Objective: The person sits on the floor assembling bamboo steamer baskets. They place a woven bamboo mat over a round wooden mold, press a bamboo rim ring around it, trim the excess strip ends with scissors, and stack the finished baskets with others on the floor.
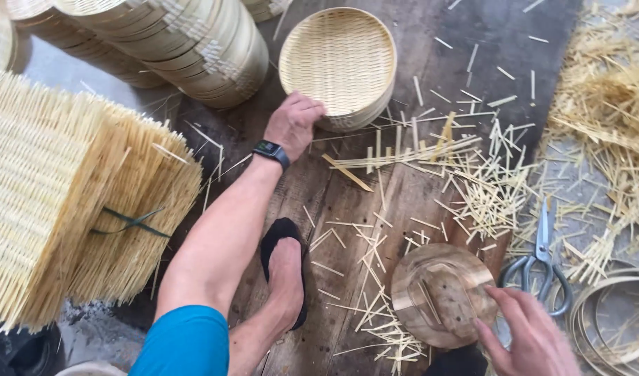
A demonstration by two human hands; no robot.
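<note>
Woven tray [337,61], round, topmost of a short stack, lying flat on the plank floor [319,202]. Gripped at its near rim by the left hand [292,124]: fingers curled over the edge, closed on the rim, knuckles up. Black watch [271,151] on that wrist, bare forearm running back to a blue sleeve [183,342].

Wooden disc [441,292] lower right, well apart from that grip, flat on the floor, a few slivers lying on its face. Right hand [532,334] at the disc's right edge, fingers spread and only lightly bent, fingertips touching the rim; closed on nothing.

Between the two hands, bamboo slivers [473,181] scattered thick over the planks. Scissors [542,257] just right of the right hand's fingertips, blades pointing away. Thin hoops [612,313] beyond the scissors, at the right edge. Heap of shavings [612,104] far right and above.

Foot [286,275] in a black low sock, below the left forearm. Left of the left hand's grip, leaning stacks of rims [194,49]. Further left and nearer, bundle of woven mats [62,195], tied with a green cord [128,223].
</note>
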